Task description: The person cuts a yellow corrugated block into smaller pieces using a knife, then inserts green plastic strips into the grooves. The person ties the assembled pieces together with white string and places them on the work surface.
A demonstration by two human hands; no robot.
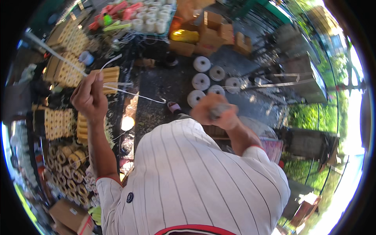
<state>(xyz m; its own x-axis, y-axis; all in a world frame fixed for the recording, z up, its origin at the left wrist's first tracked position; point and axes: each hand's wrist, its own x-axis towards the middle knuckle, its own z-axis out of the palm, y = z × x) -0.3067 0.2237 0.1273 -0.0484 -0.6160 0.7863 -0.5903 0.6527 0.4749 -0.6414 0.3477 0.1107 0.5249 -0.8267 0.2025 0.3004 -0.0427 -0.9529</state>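
Observation:
My left hand (pixel 91 96) is raised on the left, its fingers pinched on a white strap (pixel 58 55). The strap stretches taut from the upper left down to the fingers. Loose ends stick out past the hand, one curling upward and a longer white strip (pixel 135 94) trailing to the right. In front of my chest, my right hand (pixel 215 111) is closed and smeared by motion. A greyish, dark object (pixel 220 111) shows in its grip, too blurred to name. Beyond that hand, several white rolls (pixel 201 82) stand on the dark floor.
Yellow perforated blocks (pixel 58 124) are stacked at left, above several ring-shaped rolls (pixel 67 174). White spools (pixel 150 19) and pink bundles crowd a far table. Cardboard boxes (pixel 211 33) stand beyond the floor rolls. A grey metal cabinet (pixel 309 76) is at right.

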